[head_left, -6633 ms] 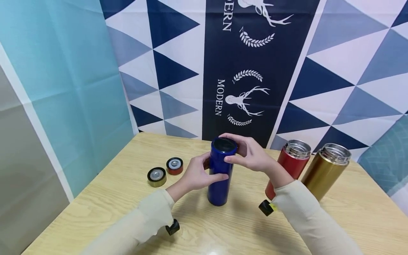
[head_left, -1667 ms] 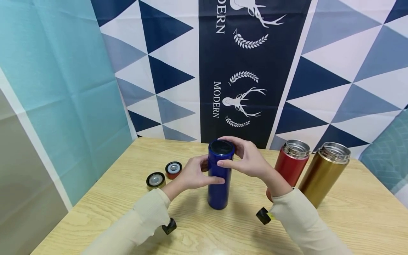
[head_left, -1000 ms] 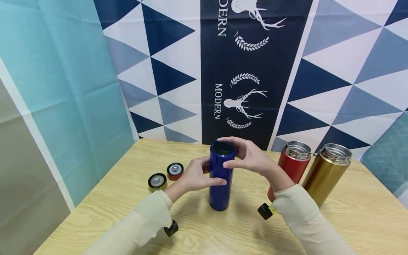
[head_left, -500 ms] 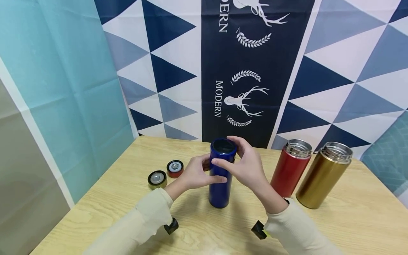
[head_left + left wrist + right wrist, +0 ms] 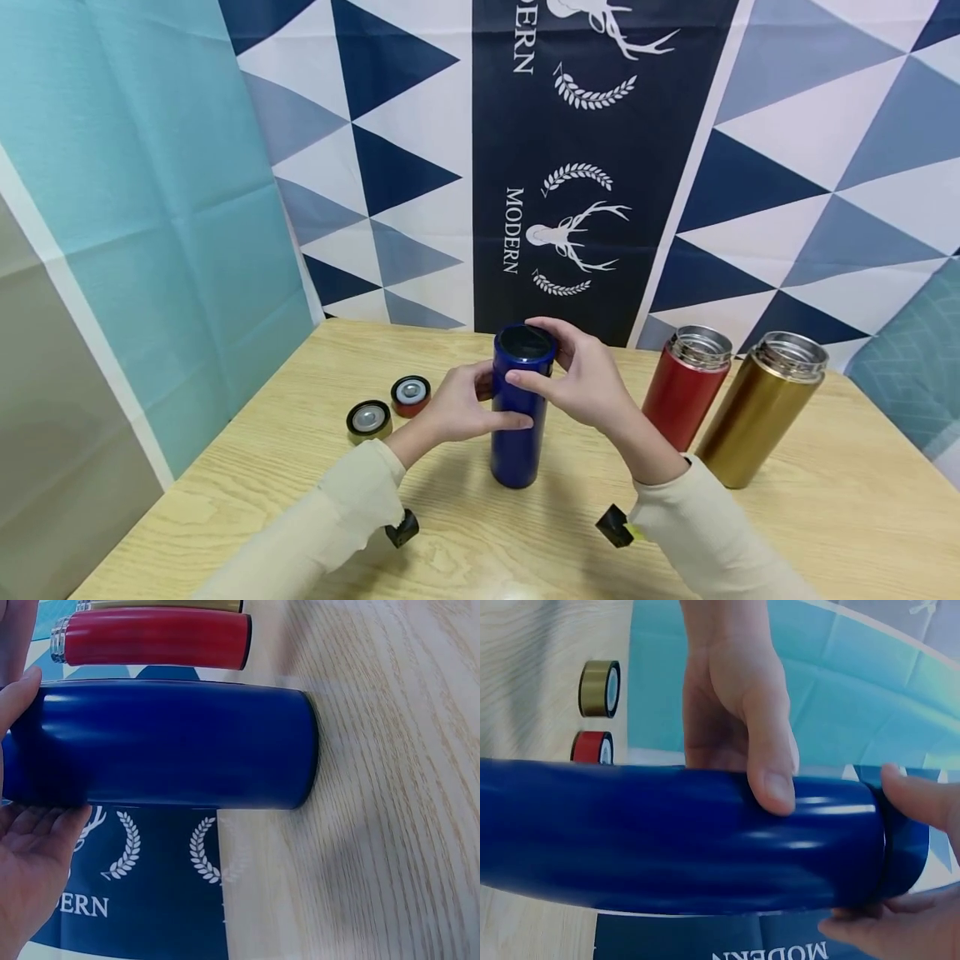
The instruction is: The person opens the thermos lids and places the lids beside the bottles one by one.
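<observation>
A blue thermos flask (image 5: 516, 454) stands upright on the table in the middle of the head view. Its blue screw lid (image 5: 909, 855), with a glossy black top, sits on the neck; a thin dark seam shows in the right wrist view. My left hand (image 5: 459, 407) grips the upper body, thumb across the near side. My right hand (image 5: 592, 383) holds the lid, its thumb on the near side and fingers round the back. To the left, a gold lid (image 5: 370, 422) and a red lid (image 5: 411, 397) lie with their undersides up.
At the right, a red flask (image 5: 686, 392) and a gold flask (image 5: 761, 417) stand without lids, behind my right forearm in the head view. Patterned cloth (image 5: 405, 150) hangs at the table's back edge. A teal curtain (image 5: 187, 208) closes the left side.
My right hand has shifted round the lid: its wrist swung toward me and its thumb went left, then both came back slightly. My left hand and the blue flask keep their place.
</observation>
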The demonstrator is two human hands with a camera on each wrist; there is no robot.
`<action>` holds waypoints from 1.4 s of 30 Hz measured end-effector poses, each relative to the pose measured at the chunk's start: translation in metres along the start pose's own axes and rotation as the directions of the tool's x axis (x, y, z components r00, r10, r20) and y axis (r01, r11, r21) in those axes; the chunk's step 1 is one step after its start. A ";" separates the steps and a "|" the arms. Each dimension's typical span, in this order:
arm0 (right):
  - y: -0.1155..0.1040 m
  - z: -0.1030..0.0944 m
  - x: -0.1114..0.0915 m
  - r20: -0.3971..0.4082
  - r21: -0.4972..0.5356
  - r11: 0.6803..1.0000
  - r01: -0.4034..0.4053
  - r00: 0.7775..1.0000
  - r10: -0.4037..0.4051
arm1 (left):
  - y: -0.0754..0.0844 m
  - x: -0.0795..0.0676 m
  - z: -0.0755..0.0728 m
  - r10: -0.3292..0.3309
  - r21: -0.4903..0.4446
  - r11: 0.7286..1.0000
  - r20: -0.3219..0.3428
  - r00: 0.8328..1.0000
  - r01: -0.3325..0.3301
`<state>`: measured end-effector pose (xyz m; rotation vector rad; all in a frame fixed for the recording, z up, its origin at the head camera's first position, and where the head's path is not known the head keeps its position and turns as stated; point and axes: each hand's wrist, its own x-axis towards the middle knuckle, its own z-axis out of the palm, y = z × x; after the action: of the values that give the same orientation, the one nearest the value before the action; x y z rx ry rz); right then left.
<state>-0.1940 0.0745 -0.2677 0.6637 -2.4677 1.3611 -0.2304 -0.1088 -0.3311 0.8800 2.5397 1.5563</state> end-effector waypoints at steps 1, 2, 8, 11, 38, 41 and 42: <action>0.001 -0.002 0.002 0.025 0.012 1.000 0.007 1.000 -0.007 | 0.000 0.000 -0.001 0.000 0.001 1.000 -0.002 1.000 0.000; 0.001 -0.003 0.004 0.051 0.024 1.000 0.010 0.999 -0.011 | 0.000 0.001 -0.002 0.001 0.002 1.000 -0.005 1.000 -0.001; 0.008 -0.015 0.017 0.199 0.108 0.994 0.013 0.979 -0.034 | 0.002 0.003 -0.006 0.005 -0.001 1.000 -0.006 1.000 -0.005; 0.013 -0.019 0.021 0.261 0.177 0.984 0.010 0.964 -0.057 | 0.002 0.003 -0.006 0.001 -0.009 1.000 -0.004 1.000 -0.001; 0.014 -0.003 0.005 0.117 0.150 0.984 -0.098 0.990 0.081 | -0.003 0.000 0.001 -0.019 -0.003 1.000 -0.020 1.000 0.019; 0.002 0.008 -0.005 -0.052 0.056 0.988 -0.146 0.987 0.149 | -0.002 0.000 0.001 -0.010 0.000 1.000 -0.020 1.000 0.010; -0.001 0.011 -0.008 -0.096 0.035 0.988 -0.151 0.983 0.154 | -0.002 0.000 0.000 -0.006 0.001 1.000 -0.020 1.000 0.006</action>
<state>-0.1866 0.0670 -0.2759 0.4094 -2.4682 1.4483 -0.2308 -0.1094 -0.3332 0.8596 2.5545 1.5709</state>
